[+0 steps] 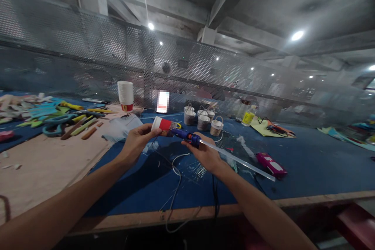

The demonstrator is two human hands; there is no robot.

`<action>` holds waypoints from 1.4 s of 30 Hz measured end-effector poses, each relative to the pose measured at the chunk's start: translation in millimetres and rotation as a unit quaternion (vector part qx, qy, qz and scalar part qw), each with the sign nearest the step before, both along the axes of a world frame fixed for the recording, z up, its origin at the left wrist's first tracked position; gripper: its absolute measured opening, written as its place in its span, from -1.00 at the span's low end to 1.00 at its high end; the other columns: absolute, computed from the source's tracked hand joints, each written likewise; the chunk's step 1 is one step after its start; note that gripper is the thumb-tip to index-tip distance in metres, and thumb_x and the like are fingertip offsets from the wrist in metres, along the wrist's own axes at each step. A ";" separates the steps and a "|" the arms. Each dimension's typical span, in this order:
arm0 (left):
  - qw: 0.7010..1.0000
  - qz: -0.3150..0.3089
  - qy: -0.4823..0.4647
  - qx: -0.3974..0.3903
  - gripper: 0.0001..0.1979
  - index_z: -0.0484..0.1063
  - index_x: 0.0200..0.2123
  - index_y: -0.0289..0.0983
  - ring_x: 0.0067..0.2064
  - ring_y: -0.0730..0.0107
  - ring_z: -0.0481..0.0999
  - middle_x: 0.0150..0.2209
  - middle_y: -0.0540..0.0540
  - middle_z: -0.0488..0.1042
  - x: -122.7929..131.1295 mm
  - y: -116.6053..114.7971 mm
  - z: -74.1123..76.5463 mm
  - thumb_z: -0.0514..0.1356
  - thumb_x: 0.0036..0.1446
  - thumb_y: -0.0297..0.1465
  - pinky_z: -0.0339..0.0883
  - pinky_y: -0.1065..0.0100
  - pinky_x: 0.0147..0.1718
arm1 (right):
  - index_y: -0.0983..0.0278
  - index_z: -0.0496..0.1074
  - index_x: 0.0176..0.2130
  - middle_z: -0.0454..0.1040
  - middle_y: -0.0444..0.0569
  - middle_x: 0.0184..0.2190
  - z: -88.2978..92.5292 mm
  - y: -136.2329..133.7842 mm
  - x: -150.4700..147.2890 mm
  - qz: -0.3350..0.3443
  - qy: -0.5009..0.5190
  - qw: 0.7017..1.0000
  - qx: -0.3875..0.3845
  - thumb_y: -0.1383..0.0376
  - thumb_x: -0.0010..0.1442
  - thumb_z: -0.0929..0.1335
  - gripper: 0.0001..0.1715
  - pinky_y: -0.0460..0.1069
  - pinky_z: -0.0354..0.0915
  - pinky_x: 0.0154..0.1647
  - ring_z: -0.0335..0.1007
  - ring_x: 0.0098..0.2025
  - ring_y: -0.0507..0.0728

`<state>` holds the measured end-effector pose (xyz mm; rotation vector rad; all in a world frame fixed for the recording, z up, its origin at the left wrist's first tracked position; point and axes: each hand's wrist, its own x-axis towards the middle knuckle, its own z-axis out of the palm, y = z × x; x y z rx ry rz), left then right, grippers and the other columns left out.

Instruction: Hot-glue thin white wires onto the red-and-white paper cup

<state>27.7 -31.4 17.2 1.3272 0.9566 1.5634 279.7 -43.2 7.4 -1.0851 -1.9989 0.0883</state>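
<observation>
My left hand (137, 140) pinches a red and white paper cup (161, 124), tipped on its side above the blue table. Closed around a blue hot glue gun (184, 134) is my right hand (206, 152). A long clear glue stick (240, 159) sticks out of the gun's back toward the lower right. The gun's nozzle end is at the cup's right side; whether it touches the cup I cannot tell. Behind my hands stand several small white buckets (202, 120) with thin arched handles.
Stacked paper cups (125, 95) stand at the back left. Scissors (54, 129) and wooden-handled tools (76, 128) lie at left. To the right are a magenta pack (271, 164), a yellow-labelled bottle (248, 116) and yellow paper (269, 129). A white cord (178, 174) hangs over the table edge.
</observation>
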 end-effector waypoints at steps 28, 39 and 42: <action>0.999 -0.034 0.036 0.013 -0.83 0.71 -0.27 -0.17 -0.10 0.11 0.69 -0.27 -0.10 0.73 -3.0 1.8 -2.6 0.44 0.10 -0.24 0.44 0.15 0.06 | 0.20 0.53 -0.22 0.60 -0.04 -0.31 -4.2 7.5 3.7 -0.029 -0.004 0.998 0.050 -0.10 0.37 0.39 -0.57 0.00 0.36 -0.24 0.54 -0.29 0.18; 0.998 -0.014 0.060 0.013 -0.81 0.72 -0.29 -0.16 -0.12 0.08 0.67 -0.28 -0.09 0.73 -2.1 0.4 -1.8 0.48 0.03 -0.22 0.44 0.17 0.00 | 0.18 0.57 -0.19 0.64 -0.03 -0.29 2.0 4.0 4.2 -0.045 0.006 0.999 0.030 -0.04 0.35 0.42 -0.64 0.01 0.40 -0.22 0.57 -0.26 0.21; 0.997 -0.011 0.072 0.023 -0.83 0.72 -0.30 -0.16 -0.14 0.10 0.67 -0.30 -0.08 0.72 -1.0 -1.2 0.3 0.47 0.04 -0.24 0.45 0.21 -0.06 | 0.19 0.58 -0.19 0.65 -0.01 -0.29 1.7 4.9 3.9 -0.055 0.007 0.998 0.032 -0.04 0.35 0.43 -0.64 0.04 0.41 -0.21 0.59 -0.25 0.24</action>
